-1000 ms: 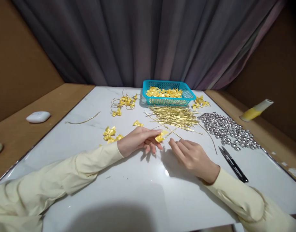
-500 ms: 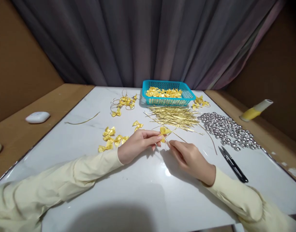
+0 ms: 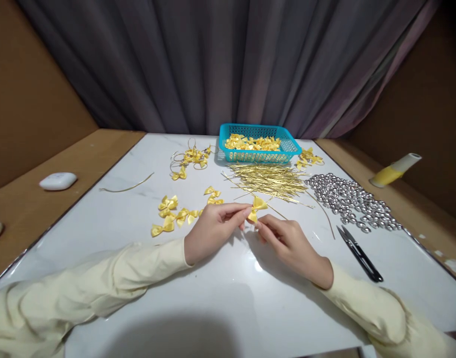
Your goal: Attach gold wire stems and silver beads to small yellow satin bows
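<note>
Left hand [image 3: 217, 224] pinched yellow bow [image 3: 257, 209] by its left side — bow's long axis ran near to far; right hand [image 3: 295, 247] at near end, grasp indeterminable.

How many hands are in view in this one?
2. The left hand holds a yellow bow; the right hand is at the bow's lower end, left of the black snips. No others show.

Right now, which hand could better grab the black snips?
Probably the right hand, though busy at the yellow bow: the snips lie near its wrist; the left hand, pinching the bow, is farther.
</note>
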### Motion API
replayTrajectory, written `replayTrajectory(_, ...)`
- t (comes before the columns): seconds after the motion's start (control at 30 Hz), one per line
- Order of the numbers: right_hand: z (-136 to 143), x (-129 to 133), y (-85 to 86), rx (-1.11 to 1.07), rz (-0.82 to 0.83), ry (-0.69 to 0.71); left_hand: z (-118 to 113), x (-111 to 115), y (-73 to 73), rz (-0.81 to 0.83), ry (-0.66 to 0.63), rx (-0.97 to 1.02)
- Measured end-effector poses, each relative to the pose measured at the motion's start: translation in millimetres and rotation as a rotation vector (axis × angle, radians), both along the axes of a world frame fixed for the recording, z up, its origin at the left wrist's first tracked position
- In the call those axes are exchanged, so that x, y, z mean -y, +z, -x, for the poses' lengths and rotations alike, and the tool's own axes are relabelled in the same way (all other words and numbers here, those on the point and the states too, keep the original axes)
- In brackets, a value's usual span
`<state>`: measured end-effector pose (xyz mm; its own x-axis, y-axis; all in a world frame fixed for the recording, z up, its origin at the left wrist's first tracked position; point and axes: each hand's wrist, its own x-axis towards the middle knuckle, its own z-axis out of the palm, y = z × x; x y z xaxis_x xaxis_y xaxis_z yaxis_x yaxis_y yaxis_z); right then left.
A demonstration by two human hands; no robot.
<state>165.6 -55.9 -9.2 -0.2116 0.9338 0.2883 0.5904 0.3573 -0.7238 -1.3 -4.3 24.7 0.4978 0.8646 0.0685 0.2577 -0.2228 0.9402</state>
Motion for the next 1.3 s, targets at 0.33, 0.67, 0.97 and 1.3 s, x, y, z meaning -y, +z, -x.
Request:
replayTrajectory(0.33, -1, 2, -2.7, 0.023, -0.032, 0.027, 1, -4, 3.6, -0.128, -0.018, -0.13)
replayTrajectory(0.67, -4, 3, -2.1, 0.063, -0.057, 0.017, 5, -12, 10.0, -0.343, -0.14, -0.22)
replayTrajectory(0.97, 0, 5, 1.9, 0.034, -0.009, 0.044, 5, -8, 7.7, -0.222, -0.066, -0.173)
replayTrajectory(1.3, 7, 7, 5.8, -0.063, 0.029, 0.045, 3, -1, -0.3, -0.166, -0.047, 0.026)
